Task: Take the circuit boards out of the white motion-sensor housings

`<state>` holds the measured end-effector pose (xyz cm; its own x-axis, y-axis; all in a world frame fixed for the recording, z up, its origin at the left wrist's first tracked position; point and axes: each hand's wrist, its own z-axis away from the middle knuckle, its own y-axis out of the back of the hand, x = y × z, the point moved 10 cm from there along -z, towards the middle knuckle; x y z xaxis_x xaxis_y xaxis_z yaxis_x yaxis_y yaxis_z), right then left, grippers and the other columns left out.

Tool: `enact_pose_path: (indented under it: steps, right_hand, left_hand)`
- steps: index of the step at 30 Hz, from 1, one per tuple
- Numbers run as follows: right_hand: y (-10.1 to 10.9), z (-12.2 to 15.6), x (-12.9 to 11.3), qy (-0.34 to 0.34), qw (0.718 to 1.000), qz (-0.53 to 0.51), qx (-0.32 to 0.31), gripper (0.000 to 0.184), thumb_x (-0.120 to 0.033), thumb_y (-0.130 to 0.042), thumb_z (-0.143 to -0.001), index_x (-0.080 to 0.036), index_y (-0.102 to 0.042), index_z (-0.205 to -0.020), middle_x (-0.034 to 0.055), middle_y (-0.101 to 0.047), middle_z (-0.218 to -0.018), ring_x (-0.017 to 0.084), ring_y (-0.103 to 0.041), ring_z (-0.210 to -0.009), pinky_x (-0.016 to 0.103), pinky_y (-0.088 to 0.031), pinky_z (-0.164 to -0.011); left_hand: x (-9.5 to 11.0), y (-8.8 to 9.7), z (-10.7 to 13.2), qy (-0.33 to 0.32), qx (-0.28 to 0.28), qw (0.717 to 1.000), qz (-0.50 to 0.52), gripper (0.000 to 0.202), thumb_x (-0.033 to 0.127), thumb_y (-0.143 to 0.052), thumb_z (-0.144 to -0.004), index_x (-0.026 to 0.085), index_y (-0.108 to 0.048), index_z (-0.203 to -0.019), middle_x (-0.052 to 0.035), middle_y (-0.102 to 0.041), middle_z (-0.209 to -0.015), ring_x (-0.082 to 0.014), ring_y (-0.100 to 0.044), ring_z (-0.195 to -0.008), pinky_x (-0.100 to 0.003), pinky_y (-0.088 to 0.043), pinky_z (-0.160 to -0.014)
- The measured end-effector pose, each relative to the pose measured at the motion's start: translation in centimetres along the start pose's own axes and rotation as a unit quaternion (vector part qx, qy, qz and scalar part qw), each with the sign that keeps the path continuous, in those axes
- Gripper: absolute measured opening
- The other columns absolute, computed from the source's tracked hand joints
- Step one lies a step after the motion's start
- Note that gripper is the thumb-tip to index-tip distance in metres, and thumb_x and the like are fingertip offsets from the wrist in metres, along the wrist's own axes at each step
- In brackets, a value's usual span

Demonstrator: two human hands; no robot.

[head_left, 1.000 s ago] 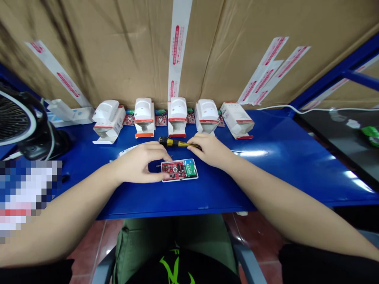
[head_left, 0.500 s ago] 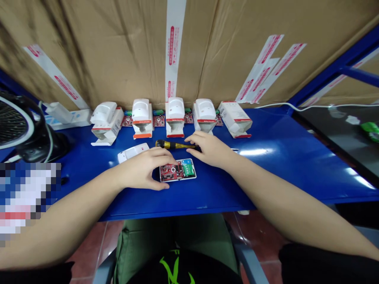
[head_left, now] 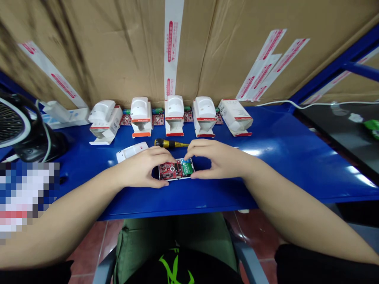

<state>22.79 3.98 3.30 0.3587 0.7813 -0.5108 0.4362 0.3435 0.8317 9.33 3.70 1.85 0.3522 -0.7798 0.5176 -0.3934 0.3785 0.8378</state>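
A red circuit board [head_left: 168, 170] with a green and blue part at its right end sits in a shallow white casing on the blue table. My left hand [head_left: 148, 165] grips its left end, thumb at the near edge and fingers at the far edge. From the other side, my right hand [head_left: 214, 159] curls round the right end, thumb near the close corner and fingertips at the far edge. A black and yellow screwdriver [head_left: 169, 143] lies just beyond the board. Partly behind my left hand is a white detector cover [head_left: 130, 151].
Along the back of the table [head_left: 284, 157] stand several small open boxes, most with a white detector [head_left: 174, 105] on top. Red circuit boards [head_left: 158, 119] lie between them. A black fan [head_left: 35, 134] and a white power strip [head_left: 71, 118] occupy the left.
My right hand has moved from the screwdriver's tip toward me and down to the right end of the circuit board. My left hand keeps its place at the left end.
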Motion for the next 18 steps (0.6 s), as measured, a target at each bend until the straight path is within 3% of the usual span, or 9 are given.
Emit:
enact_pose_path:
  steps: [8,18]
  right_hand:
    - [-1.4,0.0,0.3,-0.059,0.995,0.071,-0.020,0.036,-0.038,-0.083,-0.094,-0.018,-0.076,-0.123,0.0128,-0.075,-0.118,0.028,-0.074,-0.103,0.042,-0.061,-0.091]
    - [-1.9,0.0,0.2,-0.118,0.988,0.091,-0.034,0.040,-0.031,-0.093,-0.083,-0.015,-0.075,-0.115,0.0125,-0.074,-0.116,0.031,-0.073,-0.102,0.043,-0.059,-0.090]
  left_hand:
    - [0.0,-0.1,0.0,0.008,0.010,1.000,-0.020,0.046,0.025,-0.088,-0.083,0.021,-0.072,-0.125,-0.0090,-0.077,-0.122,-0.0277,-0.075,-0.110,-0.040,-0.061,-0.101]
    - [0.4,-0.2,0.0,0.018,0.020,0.999,-0.048,0.046,0.023,-0.087,-0.080,0.020,-0.071,-0.124,-0.0063,-0.078,-0.113,-0.0260,-0.076,-0.102,-0.036,-0.061,-0.093]
